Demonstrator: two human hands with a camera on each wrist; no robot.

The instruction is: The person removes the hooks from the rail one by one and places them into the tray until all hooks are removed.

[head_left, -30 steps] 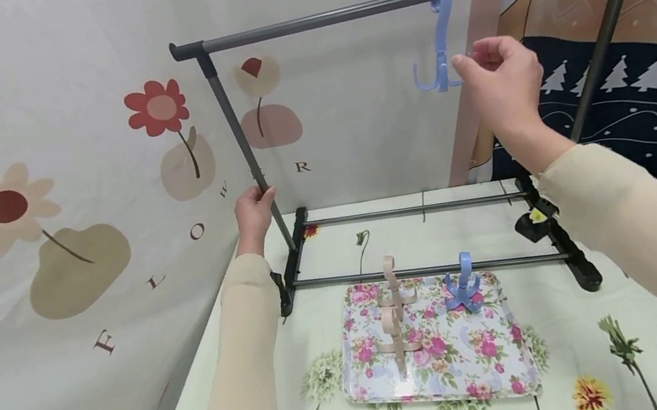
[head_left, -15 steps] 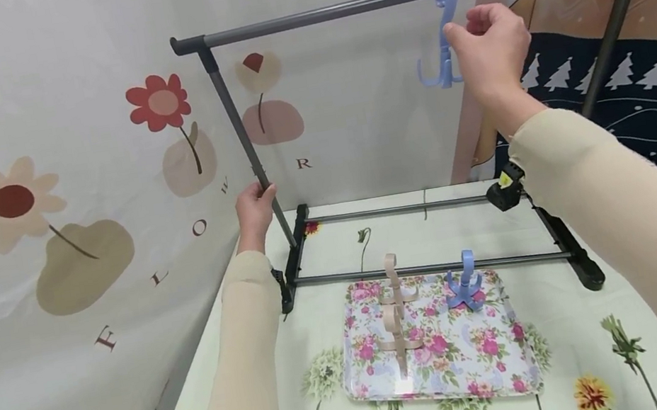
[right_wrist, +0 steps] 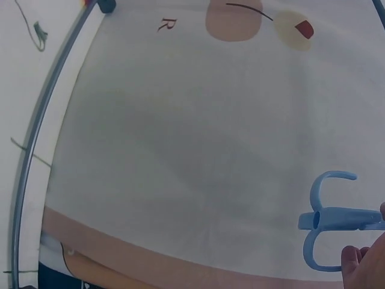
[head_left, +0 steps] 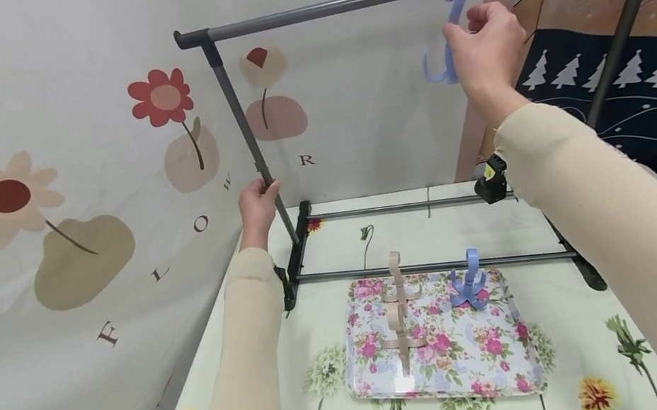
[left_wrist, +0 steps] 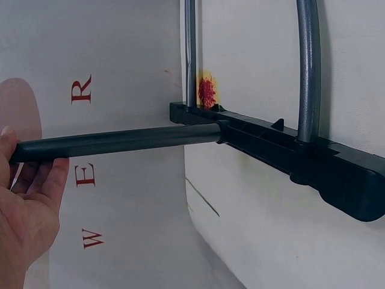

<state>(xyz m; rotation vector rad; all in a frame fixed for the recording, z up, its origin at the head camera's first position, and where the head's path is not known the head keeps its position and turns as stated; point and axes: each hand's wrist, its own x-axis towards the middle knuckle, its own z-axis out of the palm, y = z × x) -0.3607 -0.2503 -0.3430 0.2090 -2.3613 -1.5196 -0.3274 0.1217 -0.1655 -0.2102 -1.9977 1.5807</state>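
Observation:
A light blue hanging hook (head_left: 454, 20) with curved prongs hangs from the top bar of a dark grey metal rack (head_left: 336, 8). My right hand (head_left: 486, 51) pinches its shaft below the bar and covers part of it. In the right wrist view, the hook's (right_wrist: 337, 218) prongs point left, past the fingers of my hand (right_wrist: 367, 268) at the lower right corner. Down at the left, my left hand (head_left: 258, 209) grips the rack's left upright. Fingers and thumb lie round that pole (left_wrist: 120, 142) in the left wrist view.
On the table, a flower-patterned tray (head_left: 453, 379) holds two beige hooks (head_left: 401, 340) and a darker blue hook (head_left: 469, 286). The rack's lower bars (head_left: 435, 264) cross behind it. A printed curtain (head_left: 71, 167) stands at left and back.
My right hand has risen from near the hook's lower prong to its shaft. The hook hangs at the same spot on the bar. My left hand stays on the upright.

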